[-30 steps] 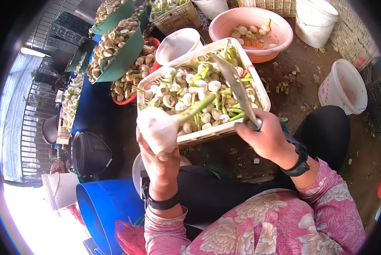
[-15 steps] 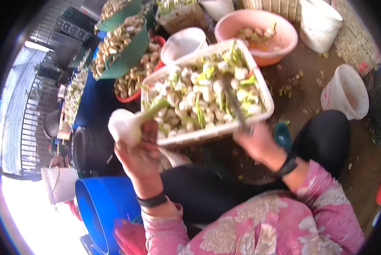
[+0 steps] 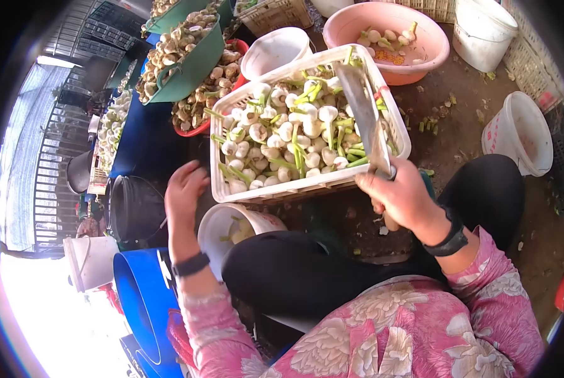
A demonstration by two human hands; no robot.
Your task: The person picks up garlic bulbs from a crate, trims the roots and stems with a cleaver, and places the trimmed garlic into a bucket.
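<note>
Right hand (image 3: 403, 195) is closed around the handle of a broad knife (image 3: 367, 113), blade pointing away over the white crate (image 3: 392, 120) of bulbs (image 3: 294, 135). Left hand (image 3: 184, 189) is empty, fingers loosely spread, hovering just left of the crate's near corner, above the black bucket (image 3: 134, 217) and beside the white bucket (image 3: 222, 223) holding green trimmings. The crate sits on the ground right in front of the knees, heaped with white bulbs on green stalks. Handling judgement: bulbs look firm, round and light, skins smooth and possibly damp, so likely to roll or slip if pinched; wrap the palm around the bulb body, stalk pointing out. Stalks are stiffer near the bulb but would bend or snap as a handle. The knife is rigid with a wide flat blade; keep hold at the handle only, edge away from the other hand.
</note>
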